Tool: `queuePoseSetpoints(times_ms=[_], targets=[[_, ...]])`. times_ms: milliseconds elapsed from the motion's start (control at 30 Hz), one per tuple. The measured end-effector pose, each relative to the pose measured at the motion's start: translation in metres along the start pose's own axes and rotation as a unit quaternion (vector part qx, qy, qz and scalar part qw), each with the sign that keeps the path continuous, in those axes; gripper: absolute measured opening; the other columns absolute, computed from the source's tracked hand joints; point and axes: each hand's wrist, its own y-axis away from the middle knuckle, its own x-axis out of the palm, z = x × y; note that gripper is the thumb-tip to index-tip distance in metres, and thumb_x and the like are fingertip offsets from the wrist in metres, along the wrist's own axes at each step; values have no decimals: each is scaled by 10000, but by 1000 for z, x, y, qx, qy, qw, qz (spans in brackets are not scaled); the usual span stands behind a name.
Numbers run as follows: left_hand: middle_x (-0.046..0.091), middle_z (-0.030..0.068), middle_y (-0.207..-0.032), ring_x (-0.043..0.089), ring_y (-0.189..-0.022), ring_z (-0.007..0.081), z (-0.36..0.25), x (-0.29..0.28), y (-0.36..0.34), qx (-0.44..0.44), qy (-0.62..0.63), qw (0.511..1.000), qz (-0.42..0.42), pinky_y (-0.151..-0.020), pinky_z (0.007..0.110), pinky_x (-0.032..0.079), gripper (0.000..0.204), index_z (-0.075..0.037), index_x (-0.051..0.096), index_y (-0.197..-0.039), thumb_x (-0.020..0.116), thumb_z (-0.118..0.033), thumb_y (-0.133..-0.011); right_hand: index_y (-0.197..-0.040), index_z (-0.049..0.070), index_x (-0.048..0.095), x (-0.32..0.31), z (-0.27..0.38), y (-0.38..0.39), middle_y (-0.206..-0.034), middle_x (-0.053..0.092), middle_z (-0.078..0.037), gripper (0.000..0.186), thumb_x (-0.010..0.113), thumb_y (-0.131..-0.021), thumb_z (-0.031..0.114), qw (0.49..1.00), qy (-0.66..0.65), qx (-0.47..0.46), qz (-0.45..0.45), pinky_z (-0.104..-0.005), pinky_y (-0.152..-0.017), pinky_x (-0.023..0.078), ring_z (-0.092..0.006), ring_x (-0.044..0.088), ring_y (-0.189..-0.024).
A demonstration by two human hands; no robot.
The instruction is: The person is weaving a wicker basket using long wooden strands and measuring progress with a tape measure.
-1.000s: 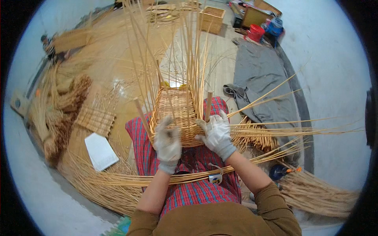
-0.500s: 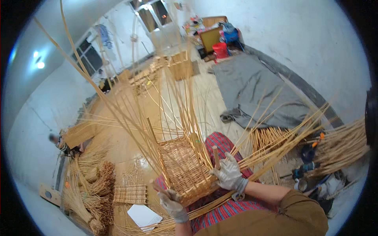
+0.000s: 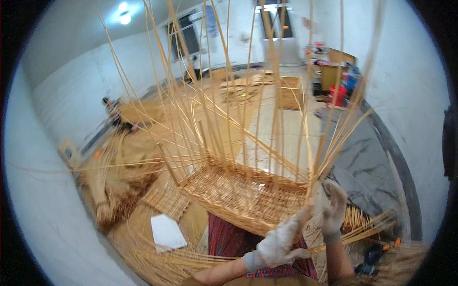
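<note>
A shallow, half-woven wicker basket point(image 3: 243, 193) rests tilted over my lap, long willow rods point(image 3: 274, 119) rising from its sides. Wooden posts point(image 3: 168, 164) stand at its corners. My left hand point(image 3: 279, 243), in a pale glove, grips the near right edge of the basket, its fingers reaching toward the right corner; motion blurs them. Just beyond that corner is my right hand point(image 3: 335, 207), also gloved, its fingers stretched upward beside the bunched rods and nothing seen in it. Behind the left hand, part of the basket's right end is hidden.
Bundles of willow rods point(image 3: 112, 186) lie at left near a woven panel point(image 3: 167, 198) and a white sheet point(image 3: 167, 233). Another person point(image 3: 114, 114) sits at far left. A grey tarp point(image 3: 367, 162) covers floor at right, near a red bucket point(image 3: 338, 95) and cut rods point(image 3: 358, 217).
The basket has turned, so its long side now runs left to right. My left hand has moved to its right end; my right hand has let go of the corner post. The view has swung left.
</note>
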Motion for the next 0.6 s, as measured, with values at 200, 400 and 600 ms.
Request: queuePoseSetpoints(times_ms=[200, 400, 600], targets=[[470, 228, -1398, 494, -1264, 395, 21, 15, 27, 72, -74, 980, -168, -1052, 425, 429, 770, -51, 444, -1411, 792, -322, -779, -1129, 16, 622, 22, 18, 15, -1397, 483, -186, 688, 361, -971, 633, 986, 49, 117, 105, -470, -1075, 366, -341, 427, -1326], [555, 237, -1195, 544, -1092, 416, 97, -103, 112, -33, -403, 695, -595, -986, 449, 418, 496, 102, 469, -1272, 669, -160, -901, -981, 1, 658, -14, -37, 41, -893, 639, -78, 519, 504, -986, 497, 952, 204, 192, 119, -389, -807, 486, -204, 600, -837], [602, 75, -1068, 565, -956, 177, 179, -194, 166, -143, -139, 764, -614, -851, 327, 473, 355, -2, 570, -1195, 686, -191, -918, -894, 53, 645, -30, -70, 23, -941, 652, -82, 463, 537, -966, 498, 970, 93, 225, 14, -371, -802, 465, -189, 591, -856]])
